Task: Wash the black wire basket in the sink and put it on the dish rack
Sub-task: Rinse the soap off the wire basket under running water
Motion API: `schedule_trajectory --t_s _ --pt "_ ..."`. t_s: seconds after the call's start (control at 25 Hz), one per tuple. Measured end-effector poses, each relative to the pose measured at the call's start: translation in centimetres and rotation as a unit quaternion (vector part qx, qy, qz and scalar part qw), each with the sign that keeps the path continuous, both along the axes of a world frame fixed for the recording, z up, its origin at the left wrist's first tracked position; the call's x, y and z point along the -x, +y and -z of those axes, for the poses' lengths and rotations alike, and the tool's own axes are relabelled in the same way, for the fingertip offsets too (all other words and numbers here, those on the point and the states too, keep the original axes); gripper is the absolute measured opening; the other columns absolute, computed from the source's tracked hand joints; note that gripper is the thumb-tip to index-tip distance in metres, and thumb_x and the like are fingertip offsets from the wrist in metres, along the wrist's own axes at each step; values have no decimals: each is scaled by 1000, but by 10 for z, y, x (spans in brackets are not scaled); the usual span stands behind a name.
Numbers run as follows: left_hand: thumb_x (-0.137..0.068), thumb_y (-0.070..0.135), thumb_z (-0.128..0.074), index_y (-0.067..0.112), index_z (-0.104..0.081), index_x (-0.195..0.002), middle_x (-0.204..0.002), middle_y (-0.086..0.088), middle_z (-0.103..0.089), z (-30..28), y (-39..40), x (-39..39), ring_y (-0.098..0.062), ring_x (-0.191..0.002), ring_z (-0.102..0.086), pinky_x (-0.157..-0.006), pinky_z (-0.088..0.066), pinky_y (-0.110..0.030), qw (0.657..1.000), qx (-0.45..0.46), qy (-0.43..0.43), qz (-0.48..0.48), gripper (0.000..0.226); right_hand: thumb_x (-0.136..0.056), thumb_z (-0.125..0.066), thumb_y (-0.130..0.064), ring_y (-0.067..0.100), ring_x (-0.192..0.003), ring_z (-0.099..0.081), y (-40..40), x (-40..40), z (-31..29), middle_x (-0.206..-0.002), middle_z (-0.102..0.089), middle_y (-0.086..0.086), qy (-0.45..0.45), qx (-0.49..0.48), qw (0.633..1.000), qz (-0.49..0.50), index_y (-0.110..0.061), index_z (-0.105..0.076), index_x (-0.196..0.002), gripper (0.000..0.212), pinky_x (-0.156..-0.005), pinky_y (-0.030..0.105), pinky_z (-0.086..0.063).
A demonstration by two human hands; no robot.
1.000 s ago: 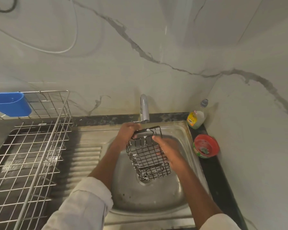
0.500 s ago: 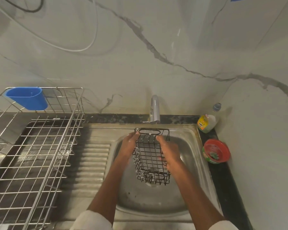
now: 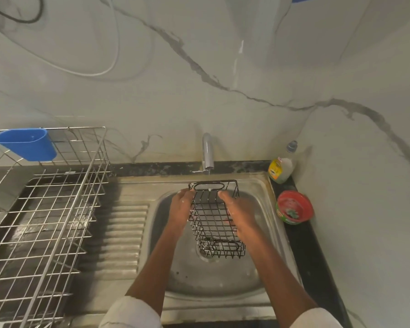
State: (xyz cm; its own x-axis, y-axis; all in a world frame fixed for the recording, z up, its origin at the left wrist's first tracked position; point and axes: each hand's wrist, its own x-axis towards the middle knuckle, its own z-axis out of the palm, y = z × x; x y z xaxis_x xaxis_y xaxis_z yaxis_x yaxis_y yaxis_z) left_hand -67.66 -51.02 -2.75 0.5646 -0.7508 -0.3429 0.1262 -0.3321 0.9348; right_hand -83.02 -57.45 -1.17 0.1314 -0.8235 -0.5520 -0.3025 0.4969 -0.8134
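The black wire basket [image 3: 212,217] is held over the steel sink [image 3: 263,200], its far end right under the tap [image 3: 207,151], where a thin stream of water runs onto it. My left hand [image 3: 182,208] grips the basket's left side. My right hand [image 3: 240,213] holds its right side, fingers curled around the wires. The basket tilts, its near end lower and over the drain. The wire dish rack [image 3: 45,209] stands to the left of the sink.
A blue plastic cup holder [image 3: 26,144] hangs on the rack's far rim. A dish soap bottle [image 3: 281,168] and a red bowl [image 3: 294,207] sit on the dark counter strip right of the sink. A ribbed drainboard [image 3: 121,235] lies between sink and rack.
The basket has been turned from slanted to lined up lengthwise under the tap. My right hand slid along its right side. The camera view shifted right and down.
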Motion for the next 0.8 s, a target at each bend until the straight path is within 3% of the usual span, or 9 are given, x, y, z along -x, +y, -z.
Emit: schedule_trajectory --t_s 0.08,0.16,0.24,0.36,0.44,0.52,0.64,0.72,0.8 --pt "-86 51 -59 17 -74 -120 -114 -5 -77 5 7 -8 -28 -113 -69 -104 -55 -55 999 13 -5 -40 51 -77 -73 -66 20 -104 -58 6 -6 0 -114 -60 2 -24 -13 999 -32 -12 -54 -136 82 -87 38 -48" --pt "-81 56 -60 21 -77 -113 -107 -3 -80 10 14 -17 -26 -107 -73 -98 -58 -60 998 3 -18 -61 51 -81 -72 -63 20 -106 -58 10 -13 -1 -113 -61 1 -27 3 999 -44 -11 -55 -135 77 -88 39 -49" --pt "-83 54 -60 20 -77 -113 -106 -3 -80 12 16 -22 -26 -106 -73 -98 -58 -58 998 4 -28 -58 48 -83 -73 -60 20 -106 -59 12 -15 -2 -104 -60 -5 -30 19 998 -47 -13 -58 -131 69 -89 40 -50" --pt "-94 44 -62 15 -75 -122 -117 -2 -77 2 12 -16 -24 -112 -69 -103 -54 -47 998 14 -33 -44 42 -82 -73 -63 19 -104 -59 12 -8 -6 -106 -60 -5 -46 13 998 -47 -21 -59 -124 61 -86 37 -48" --pt "-104 32 -61 18 -72 -126 -117 1 -73 0 5 -9 -19 -111 -66 -99 -47 -37 999 12 -34 -26 28 -81 -75 -62 17 -93 -61 9 0 -8 -100 -62 -3 -40 27 999 -23 -22 -64 -104 47 -79 34 -48" --pt "-106 28 -59 21 -71 -118 -111 2 -74 1 -1 -6 -17 -106 -68 -95 -48 -37 999 2 -34 -12 18 -85 -75 -56 13 -75 -56 4 5 -14 -83 -61 -3 -26 58 998 3 -22 -60 -78 38 -66 28 -45" --pt "-105 26 -58 11 -74 -108 -99 -3 -75 9 -2 -10 -20 -91 -67 -81 -52 -35 999 -5 -30 -43 22 -91 -70 -53 7 -56 -41 4 1 -22 -65 -45 -7 -25 76 997 -23 -21 -43 -65 50 -57 21 -38" --pt "-105 24 -57 6 -73 -110 -98 -7 -74 10 6 -16 -21 -87 -65 -72 -51 -32 997 -16 -30 -74 25 -89 -68 -60 12 -61 -46 6 -10 -20 -71 -48 0 -24 66 996 -55 -16 -45 -74 52 -63 24 -46" --pt "-102 27 -57 7 -74 -111 -101 -9 -76 9 15 -23 -25 -93 -69 -77 -52 -34 994 -16 -36 -100 28 -85 -68 -68 25 -84 -65 12 -20 -21 -91 -66 12 -29 59 994 -83 -2 -57 -89 67 -87 39 -55"
